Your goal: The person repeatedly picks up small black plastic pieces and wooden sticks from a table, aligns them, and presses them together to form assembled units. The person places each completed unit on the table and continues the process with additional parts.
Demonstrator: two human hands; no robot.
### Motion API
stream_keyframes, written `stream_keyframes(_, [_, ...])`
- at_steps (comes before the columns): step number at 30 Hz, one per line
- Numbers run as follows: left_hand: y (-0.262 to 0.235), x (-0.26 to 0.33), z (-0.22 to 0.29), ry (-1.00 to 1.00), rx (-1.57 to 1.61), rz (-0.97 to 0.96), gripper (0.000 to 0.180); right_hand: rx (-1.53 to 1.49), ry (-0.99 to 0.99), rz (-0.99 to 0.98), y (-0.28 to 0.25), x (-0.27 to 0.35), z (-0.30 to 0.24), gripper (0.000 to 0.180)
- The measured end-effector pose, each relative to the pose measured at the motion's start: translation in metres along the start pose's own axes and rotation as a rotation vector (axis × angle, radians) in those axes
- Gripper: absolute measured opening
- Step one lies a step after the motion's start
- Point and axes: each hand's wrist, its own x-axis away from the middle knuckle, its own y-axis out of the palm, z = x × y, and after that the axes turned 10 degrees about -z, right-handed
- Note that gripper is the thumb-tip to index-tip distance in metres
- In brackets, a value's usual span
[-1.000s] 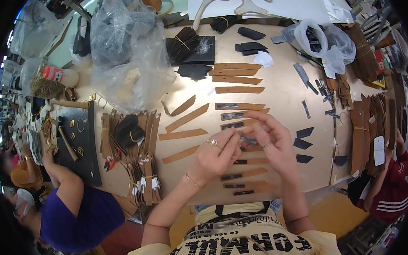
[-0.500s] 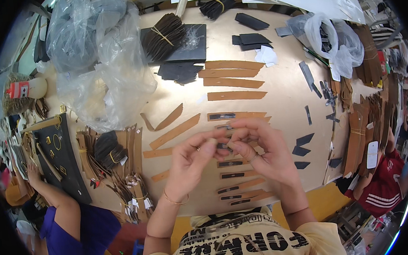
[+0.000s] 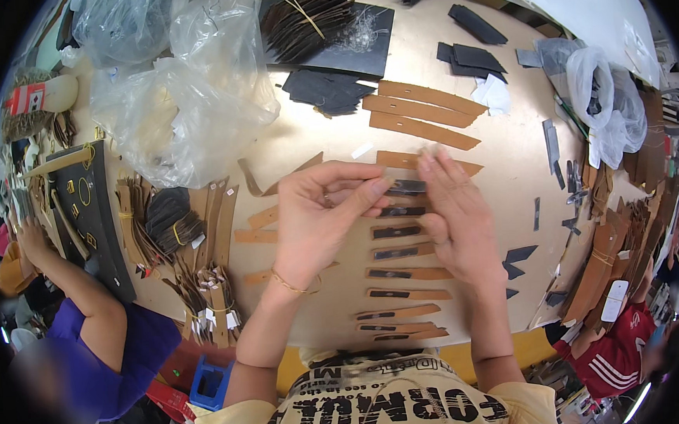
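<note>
Over a column of tan leather straps, my left hand (image 3: 320, 213) is closed, thumb and index finger pinched at the left end of a thin black strip (image 3: 409, 186). The strip lies along a strap whose right part is hidden under my right hand (image 3: 458, 212). That hand is open, its fingers stretched out and lying flat. Below, several straps (image 3: 427, 273) lie in a row towards me, each bearing a black strip. Just above my fingers is a bare tan strap (image 3: 398, 159), and farther up lie more bare straps (image 3: 424, 131).
Black pieces (image 3: 320, 90) lie beside a dark board (image 3: 380, 42) holding a banded brown bundle (image 3: 308, 19). Plastic bags (image 3: 187, 128) cover the far left. Strap bundles (image 3: 217, 305) stand at left and right (image 3: 602, 250). Co-workers (image 3: 102, 327) sit on both sides.
My hands have parted from a shared pinch on a small dark piece. The right hand has flattened over the strap, while the left pinches at its left end. The view has shifted.
</note>
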Motion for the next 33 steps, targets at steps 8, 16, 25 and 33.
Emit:
stream_keyframes(8, [0.016, -0.006, -0.005, -0.018, 0.013, -0.059, 0.02, -0.753, 0.236, 0.188, -0.01, 0.004, -0.011, 0.037])
stream_keyframes(16, [0.025, -0.012, -0.016, 0.082, -0.417, 0.177, 0.013, -0.627, 0.354, 0.193, -0.005, -0.019, -0.014, 0.041])
stream_keyframes(25, [0.028, -0.024, -0.021, 0.241, -0.608, 0.243, 0.008, -0.533, 0.365, 0.241, 0.006, -0.029, -0.009, 0.042])
stream_keyframes(33, [0.028, -0.023, -0.021, 0.231, -0.686, 0.249, 0.01, -0.504, 0.359, 0.287, 0.01, -0.03, -0.007, 0.041])
